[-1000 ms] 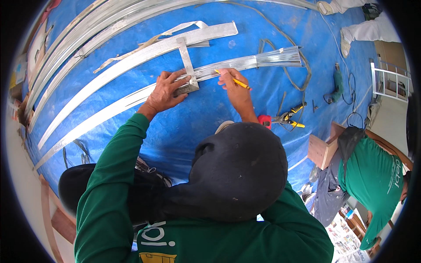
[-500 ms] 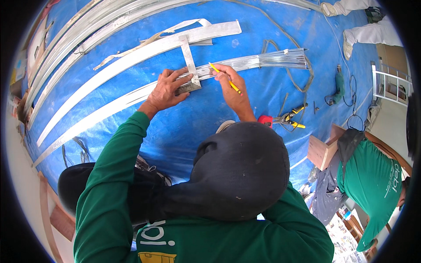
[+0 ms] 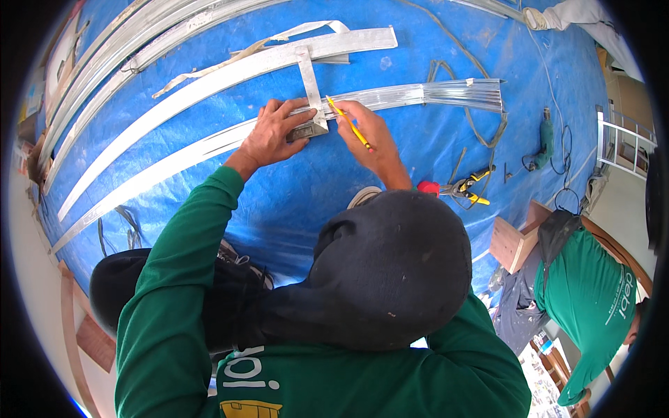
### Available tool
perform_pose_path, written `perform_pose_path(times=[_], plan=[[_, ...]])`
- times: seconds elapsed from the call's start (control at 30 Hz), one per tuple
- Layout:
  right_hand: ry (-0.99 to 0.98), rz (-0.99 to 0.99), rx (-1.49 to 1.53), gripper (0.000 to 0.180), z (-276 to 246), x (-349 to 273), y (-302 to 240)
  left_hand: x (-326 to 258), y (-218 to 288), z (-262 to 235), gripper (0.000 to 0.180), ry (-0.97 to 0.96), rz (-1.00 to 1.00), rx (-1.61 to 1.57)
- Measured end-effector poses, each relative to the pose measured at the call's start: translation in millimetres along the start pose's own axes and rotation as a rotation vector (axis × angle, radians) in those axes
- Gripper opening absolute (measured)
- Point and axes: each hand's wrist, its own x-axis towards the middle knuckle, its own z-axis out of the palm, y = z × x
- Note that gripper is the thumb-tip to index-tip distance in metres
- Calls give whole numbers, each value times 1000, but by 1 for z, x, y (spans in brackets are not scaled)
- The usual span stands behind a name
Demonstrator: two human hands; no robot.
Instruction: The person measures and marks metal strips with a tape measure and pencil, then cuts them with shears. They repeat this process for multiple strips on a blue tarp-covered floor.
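My left hand (image 3: 270, 134) presses a metal try square (image 3: 308, 75) onto a bundle of thin metal channels (image 3: 394, 96). Its thumb and fingers are around the square's stock, and the blade lies across the bundle, pointing away from me. In my right hand (image 3: 375, 139) is a yellow pencil (image 3: 358, 133), its tip at the bundle just right of the blade. Beyond the bundle lies a wide, pale metal strip (image 3: 202, 89), with the blade's far end reaching it.
Blue sheeting (image 3: 279, 198) covers the floor. To the right lie yellow-handled snips (image 3: 465, 188), a red tape measure (image 3: 428, 187) and a green corded drill (image 3: 543, 143). More long metal profiles (image 3: 104, 90) are at far left. A person in green (image 3: 585, 279) bends at right, beside a wooden box (image 3: 512, 240).
The pencil tip has moved left, closer to the square's blade. My left hand stays on the square. The whole view has shifted slightly.
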Motion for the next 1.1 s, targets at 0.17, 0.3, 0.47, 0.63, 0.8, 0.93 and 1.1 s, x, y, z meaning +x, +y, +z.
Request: perform_pose_path(times=[0.17, 0.3, 0.47, 0.63, 0.8, 0.93, 1.1], plan=[[-84, -108, -164, 30, 8, 1, 0, 0, 2, 0, 69, 10, 2, 31], [-88, -116, -210, 28, 15, 2, 1, 0, -1, 3, 67, -16, -15, 55], [-178, 31, -215, 24, 4, -12, -15, 0, -1, 2, 66, -14, 5, 63], [-195, 157, -232, 26, -7, -37, -35, 1, 2, -1, 67, -8, 6, 91], [58, -91, -82, 29, 12, -7, -10, 1, 2, 2, 66, -22, -7, 94], [13, -71, -64, 29, 22, 0, -3, 0, 0, 4, 64, 8, 8, 76], [-216, 174, -144, 25, -7, -40, -24, -1, 1, 3, 62, 1, -4, 49]])
